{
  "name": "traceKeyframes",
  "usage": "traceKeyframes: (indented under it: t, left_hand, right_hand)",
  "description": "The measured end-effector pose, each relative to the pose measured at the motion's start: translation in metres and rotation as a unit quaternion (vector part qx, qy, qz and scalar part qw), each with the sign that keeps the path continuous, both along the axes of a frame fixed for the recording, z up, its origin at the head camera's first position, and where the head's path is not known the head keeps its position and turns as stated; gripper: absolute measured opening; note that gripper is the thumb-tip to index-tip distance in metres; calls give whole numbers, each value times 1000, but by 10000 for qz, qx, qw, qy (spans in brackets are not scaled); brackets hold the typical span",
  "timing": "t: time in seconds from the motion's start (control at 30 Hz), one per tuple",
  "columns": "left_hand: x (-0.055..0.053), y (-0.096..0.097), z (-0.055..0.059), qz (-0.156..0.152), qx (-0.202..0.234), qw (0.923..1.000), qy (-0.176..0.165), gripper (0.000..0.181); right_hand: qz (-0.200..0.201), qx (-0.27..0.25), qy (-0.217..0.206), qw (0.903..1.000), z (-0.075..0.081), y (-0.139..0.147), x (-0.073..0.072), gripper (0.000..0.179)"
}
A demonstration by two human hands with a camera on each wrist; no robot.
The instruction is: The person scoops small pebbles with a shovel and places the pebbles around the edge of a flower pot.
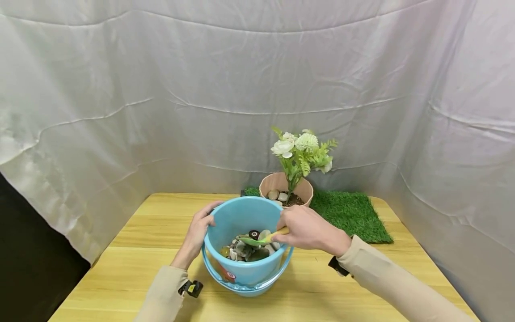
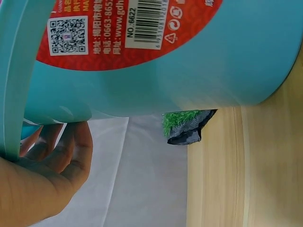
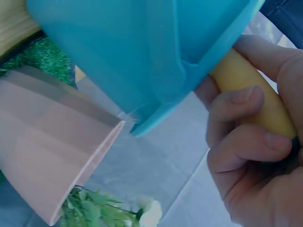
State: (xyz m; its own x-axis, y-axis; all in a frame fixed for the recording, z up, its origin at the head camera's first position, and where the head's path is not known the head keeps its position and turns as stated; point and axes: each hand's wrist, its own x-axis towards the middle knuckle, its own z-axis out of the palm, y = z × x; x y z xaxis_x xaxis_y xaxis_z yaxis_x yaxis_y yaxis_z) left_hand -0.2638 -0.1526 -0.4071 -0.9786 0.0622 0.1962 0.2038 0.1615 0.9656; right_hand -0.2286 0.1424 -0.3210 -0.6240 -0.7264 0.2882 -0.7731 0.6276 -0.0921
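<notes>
Beyond the left hand (image 1: pixel 198 232) and the right hand (image 1: pixel 306 228) hangs a pale grey, sheeny cloth (image 1: pixel 257 67), and below them both spreads a light, wood-grained worktop (image 1: pixel 137 250). Between the hands stands a round, light blue plastic bucket (image 1: pixel 249 214); the left hand grips its rim, thumb inside and fingers outside. A rectangular mat of green artificial turf (image 1: pixel 350 219) lies beyond the right hand and to its right. On the mat, just past the right hand, stands a flared, pale pink, faceted pot (image 3: pixel 52 132), with a bunch of white flowers and green leaves (image 1: pixel 306 142) rising from it. The right hand is closed round the yellow handle of a green-bladed trowel (image 1: pixel 250 241), whose blade lies to its left inside the bucket, over a heap of smooth stones of mixed colours (image 1: pixel 257 255)
</notes>
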Motion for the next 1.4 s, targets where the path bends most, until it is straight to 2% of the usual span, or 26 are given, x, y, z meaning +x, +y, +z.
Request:
traceKeyframes:
  t: [0.23,0.47,0.53,0.63,0.83,1.0,1.2,1.4]
  left_hand:
    - [1,0,0,40,-66,10000,33,57]
    - [1,-1,1,51,-66,10000,36,59]
    - [1,-1,1,62,-47,10000,36,59]
    - [1,-1,1,66,-14,10000,33,58]
    - [0,0,2,8,12,10000,-1,58]
    - [1,1,4,6,67,10000,-33,58]
    - [2,1,4,25,51,10000,-20,57]
    - [2,2,2,76,57,10000,-1,57]
  right_hand:
    - [-16,205,8,9998,4,-6,1,53]
    - [-124,188,-337,9992,7,-7,3,48]
    - [-135,195,-325,9992,7,-9,3,50]
    - [-170,227,-136,9995,5,-12,2,53]
    - [-290,477,553,9969,-6,-18,-2,54]
    - [-272,462,1091,9926,-13,-18,-7,51]
    - [-67,462,1189,9918,-16,-19,-18,39]
    - [-159,471,1101,9927,-18,-19,-27,28]
